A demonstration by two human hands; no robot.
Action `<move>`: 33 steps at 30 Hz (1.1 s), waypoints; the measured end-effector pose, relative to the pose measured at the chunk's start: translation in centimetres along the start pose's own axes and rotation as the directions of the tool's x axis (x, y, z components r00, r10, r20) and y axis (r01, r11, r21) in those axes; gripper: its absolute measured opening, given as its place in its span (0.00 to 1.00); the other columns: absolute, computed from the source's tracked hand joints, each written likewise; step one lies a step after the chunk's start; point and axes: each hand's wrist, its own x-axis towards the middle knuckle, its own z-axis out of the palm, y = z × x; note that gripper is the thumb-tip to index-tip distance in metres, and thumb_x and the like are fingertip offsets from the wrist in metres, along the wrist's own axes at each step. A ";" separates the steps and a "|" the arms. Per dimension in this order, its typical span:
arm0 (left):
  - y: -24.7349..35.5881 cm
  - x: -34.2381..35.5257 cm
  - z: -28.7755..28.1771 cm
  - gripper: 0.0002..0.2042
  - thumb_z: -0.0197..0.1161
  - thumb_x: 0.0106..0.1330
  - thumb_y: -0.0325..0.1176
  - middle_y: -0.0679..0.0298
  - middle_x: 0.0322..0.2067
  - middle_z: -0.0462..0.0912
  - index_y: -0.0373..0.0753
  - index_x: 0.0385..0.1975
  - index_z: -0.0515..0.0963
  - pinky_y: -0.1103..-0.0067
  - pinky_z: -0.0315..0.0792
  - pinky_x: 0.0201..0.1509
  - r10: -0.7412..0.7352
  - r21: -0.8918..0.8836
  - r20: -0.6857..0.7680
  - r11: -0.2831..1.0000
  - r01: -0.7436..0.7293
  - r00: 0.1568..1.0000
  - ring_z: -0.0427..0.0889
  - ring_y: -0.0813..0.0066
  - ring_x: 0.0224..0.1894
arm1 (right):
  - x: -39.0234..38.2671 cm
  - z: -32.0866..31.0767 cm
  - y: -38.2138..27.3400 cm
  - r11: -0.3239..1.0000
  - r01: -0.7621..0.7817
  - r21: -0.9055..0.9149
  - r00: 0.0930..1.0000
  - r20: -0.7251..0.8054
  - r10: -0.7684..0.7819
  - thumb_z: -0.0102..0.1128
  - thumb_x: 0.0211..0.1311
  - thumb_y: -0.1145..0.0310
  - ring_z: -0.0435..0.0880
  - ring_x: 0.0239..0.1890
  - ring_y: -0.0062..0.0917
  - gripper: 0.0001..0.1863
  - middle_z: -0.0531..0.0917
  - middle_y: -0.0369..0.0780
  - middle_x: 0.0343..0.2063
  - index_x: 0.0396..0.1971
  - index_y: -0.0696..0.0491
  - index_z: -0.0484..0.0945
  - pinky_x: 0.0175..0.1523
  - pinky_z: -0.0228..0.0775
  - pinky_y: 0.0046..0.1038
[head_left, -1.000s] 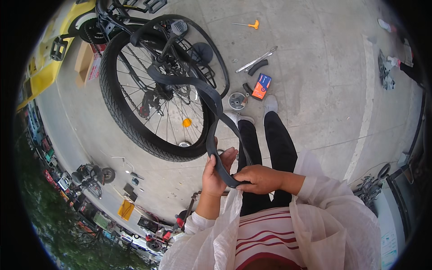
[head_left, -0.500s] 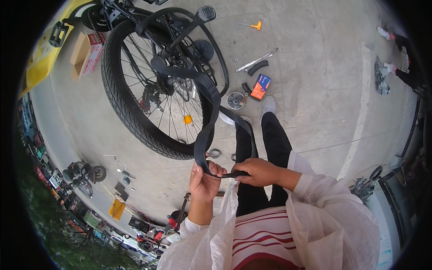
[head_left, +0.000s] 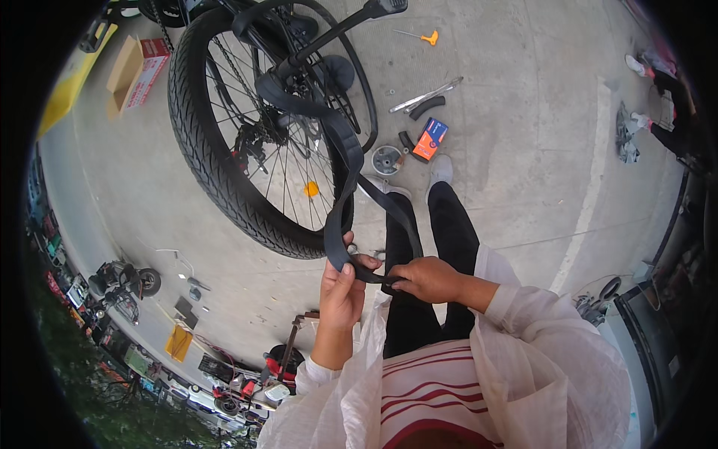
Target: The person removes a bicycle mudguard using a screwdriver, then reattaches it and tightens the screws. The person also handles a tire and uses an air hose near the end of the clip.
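A flat, black inner tube (head_left: pixel 334 233) hangs in a long loop from the upturned bicycle's hub area down to my hands. My left hand (head_left: pixel 340 295) grips the tube's lower left bend, thumb in front and fingers behind. Close beside it on the right, my right hand (head_left: pixel 430 280) is closed around the same tube at the bottom of the loop. Ahead and to the left is the bicycle wheel with its knobbly black tyre (head_left: pixel 196 153), spokes and an orange reflector (head_left: pixel 310 189).
Past my shoes lie a blue-and-orange box (head_left: pixel 430 140), a round metal part (head_left: pixel 387 160), curved black pieces (head_left: pixel 427 108), long metal tools (head_left: pixel 426 95) and an orange-handled hex key (head_left: pixel 428 37). An open carton (head_left: pixel 137 73) sits left of the wheel. Another person's legs (head_left: pixel 666 123) show far right.
Both hands have shifted slightly along the tube, and my left thumb now lies across its front. The view has moved a little, so the bicycle appears higher.
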 end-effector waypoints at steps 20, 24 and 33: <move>6.3 -1.0 2.2 0.20 0.49 0.74 0.34 0.52 0.49 0.79 0.29 0.60 0.65 0.70 0.69 0.61 -0.033 -0.058 0.583 0.995 0.082 0.812 0.79 0.64 0.54 | 3.7 0.8 -3.0 0.878 -0.335 0.343 0.862 -0.264 0.432 0.62 0.63 0.62 0.81 0.48 0.47 0.26 0.81 0.55 0.44 0.57 0.60 0.68 0.52 0.72 0.39; 13.2 -6.2 8.5 0.24 0.50 0.72 0.36 0.48 0.45 0.79 0.24 0.60 0.62 0.70 0.71 0.57 -0.018 -0.104 0.951 0.922 0.372 0.310 0.81 0.59 0.49 | 4.6 4.4 18.7 0.931 -0.279 -0.233 0.867 -0.478 0.140 0.62 0.62 0.64 0.83 0.42 0.39 0.24 0.83 0.51 0.39 0.53 0.63 0.72 0.50 0.72 0.35; 13.7 -20.7 13.5 0.27 0.43 0.78 0.41 0.45 0.62 0.67 0.26 0.68 0.54 0.68 0.64 0.64 0.180 -0.128 0.951 0.969 -0.210 0.253 0.68 0.61 0.62 | 5.4 1.1 14.4 0.951 -0.289 -0.110 0.932 -0.261 0.253 0.62 0.59 0.67 0.83 0.38 0.37 0.16 0.84 0.48 0.33 0.42 0.63 0.76 0.47 0.73 0.35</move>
